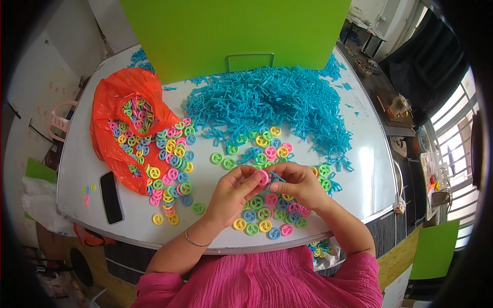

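Note:
Between the thumb and fingers of my left hand point(235, 191) is a small pink plastic wheel point(263, 178). My right hand point(300, 186) pinches a small blue forked plastic piece point(278, 177) close beside that wheel; whether the two touch I cannot tell. Under and around both hands lie loose spoked wheels in green, yellow, pink and blue, such as a yellow wheel point(239, 224) and a blue wheel point(275, 233) by the near edge. Beyond my hands spreads a big heap of blue forked pieces point(272, 100).
An orange-red plastic bag point(108, 97) at the left spills more wheels onto the white table point(138, 228). A black phone point(111, 197) lies near the left edge. Behind the blue heap stands a bright green panel point(236, 31) with a wire handle. Below the near edge, a bag point(321, 251) holds colourful pieces.

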`<state>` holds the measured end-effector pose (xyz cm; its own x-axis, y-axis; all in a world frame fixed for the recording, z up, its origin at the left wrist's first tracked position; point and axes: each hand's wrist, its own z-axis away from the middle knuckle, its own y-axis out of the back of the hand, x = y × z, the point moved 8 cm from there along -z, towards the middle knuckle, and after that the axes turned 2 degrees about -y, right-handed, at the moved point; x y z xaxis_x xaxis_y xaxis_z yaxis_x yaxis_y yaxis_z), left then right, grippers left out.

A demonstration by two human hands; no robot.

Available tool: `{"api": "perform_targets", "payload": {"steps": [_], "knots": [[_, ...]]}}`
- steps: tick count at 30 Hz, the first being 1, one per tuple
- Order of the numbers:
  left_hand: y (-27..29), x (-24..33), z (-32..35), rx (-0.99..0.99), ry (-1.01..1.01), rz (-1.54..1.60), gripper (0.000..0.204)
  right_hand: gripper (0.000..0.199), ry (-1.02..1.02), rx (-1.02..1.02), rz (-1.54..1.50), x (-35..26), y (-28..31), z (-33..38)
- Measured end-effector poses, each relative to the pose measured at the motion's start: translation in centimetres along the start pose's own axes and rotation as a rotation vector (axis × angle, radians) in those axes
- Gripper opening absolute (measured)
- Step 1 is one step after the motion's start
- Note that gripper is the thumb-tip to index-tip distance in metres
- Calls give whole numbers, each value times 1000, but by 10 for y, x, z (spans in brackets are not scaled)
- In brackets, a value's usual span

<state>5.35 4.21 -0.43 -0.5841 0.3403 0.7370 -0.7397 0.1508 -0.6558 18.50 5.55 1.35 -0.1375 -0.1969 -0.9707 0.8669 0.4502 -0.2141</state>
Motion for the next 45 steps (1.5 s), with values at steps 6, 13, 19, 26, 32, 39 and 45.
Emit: {"api": "perform_targets", "payload": {"steps": [6,13,19,26,32,39,45], "knots": [[15,1,-1,80,-23,-102,13,30,37,117,-134,4,18,-1],[8,12,1,101,-151,-171,15,29,52,146,-58,-7,6,3],[4,12,2,103,-197,-268,20,21,54,163,60,6,8,5],[4,17,8,171,-252,-304,17,14,49,240,-82,8,2,9],[4,19,10,159,-323,-350,13,18,57,221,23,6,-3,11],[-2,23,13,142,-394,-372,11,19,258,331,474,-10,-7,20],[-1,20,14,136,-389,-356,10,29,536,375,883,-38,-20,30]]}}
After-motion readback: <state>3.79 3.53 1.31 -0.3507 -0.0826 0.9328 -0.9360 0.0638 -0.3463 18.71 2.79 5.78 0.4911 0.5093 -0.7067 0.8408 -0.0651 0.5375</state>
